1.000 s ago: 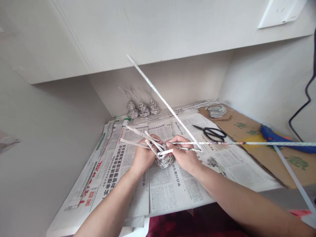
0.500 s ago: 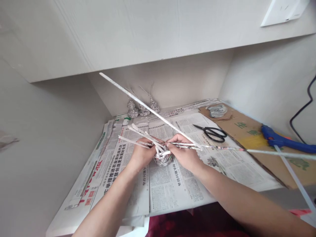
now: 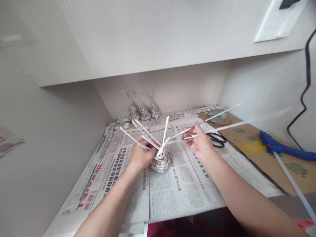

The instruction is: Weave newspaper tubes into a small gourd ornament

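A small round piece woven from rolled newspaper [image 3: 160, 165] sits on the newspaper in front of me, with several white paper sticks [image 3: 165, 130] fanning up and out of its top. My left hand [image 3: 142, 155] is closed around its left upper side, fingers partly hidden behind the sticks. To the right, my right hand [image 3: 198, 141] is raised and closed on two long thin paper tubes [image 3: 219, 126], which run from the woven top through its fingers and out to the right. The tubes' far ends are blurred.
Three finished-looking woven paper gourds [image 3: 145, 113] stand at the back beside a bundle of paper tubes [image 3: 182, 113]. Black scissors [image 3: 217, 141] lie partly behind my right hand. A blue glue gun [image 3: 283, 148] with a glue stick rests on cardboard [image 3: 256, 149]. A cabinet panel [image 3: 158, 39] overhangs the worktop.
My right hand has moved right and away from the woven piece, drawing along the paper tubes. The long tube that slanted up left now points right. My left hand stays at the piece.
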The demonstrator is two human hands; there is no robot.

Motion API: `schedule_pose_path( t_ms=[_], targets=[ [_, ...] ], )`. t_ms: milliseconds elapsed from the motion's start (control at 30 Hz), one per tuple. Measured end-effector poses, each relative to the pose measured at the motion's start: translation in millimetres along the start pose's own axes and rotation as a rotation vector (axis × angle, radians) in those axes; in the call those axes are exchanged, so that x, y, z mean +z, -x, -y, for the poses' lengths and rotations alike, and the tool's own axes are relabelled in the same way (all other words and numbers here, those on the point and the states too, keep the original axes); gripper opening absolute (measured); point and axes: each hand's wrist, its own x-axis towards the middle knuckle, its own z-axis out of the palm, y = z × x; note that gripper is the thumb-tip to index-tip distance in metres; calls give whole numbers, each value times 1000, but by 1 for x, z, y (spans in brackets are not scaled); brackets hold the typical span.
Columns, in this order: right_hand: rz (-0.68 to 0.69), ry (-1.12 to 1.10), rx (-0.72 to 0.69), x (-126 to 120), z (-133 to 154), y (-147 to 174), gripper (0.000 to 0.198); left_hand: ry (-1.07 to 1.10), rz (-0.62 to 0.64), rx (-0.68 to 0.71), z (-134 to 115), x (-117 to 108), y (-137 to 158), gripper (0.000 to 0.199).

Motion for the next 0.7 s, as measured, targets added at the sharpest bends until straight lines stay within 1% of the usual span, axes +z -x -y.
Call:
schedule_pose_path(
  t_ms=[67,133,267,300,367,433,467,533,567,600,700],
  targets=[
    [17,-5,38,-3,4,-5,57,-6,-6,1,0,0,0,13],
    [68,18,52,-3,4,-5,57,-9,-15,-4,0,1,0,12],
    [222,221,115,0,-5,4,46,6,-27,-12,3,5,1,12],
    [257,280,145,2,-8,7,45,10,-26,-1,4,6,1,13],
    [314,356,198,5,-15,12,49,7,-20,37,6,8,2,13],
    [365,352,212,10,-22,17,50,-4,-23,76,8,9,2,14],
    [391,324,203,13,-25,20,46,-13,-30,87,9,9,2,15],
    [436,256,161,19,-32,28,38,-30,-52,96,11,9,1,15],
    [434,253,115,22,-34,32,34,-35,-59,98,11,10,1,15],
    [407,275,39,24,-36,35,31,-38,-61,97,11,10,1,15],
    [273,437,-271,28,-41,43,22,-43,-60,104,11,11,2,15]
  ],
)
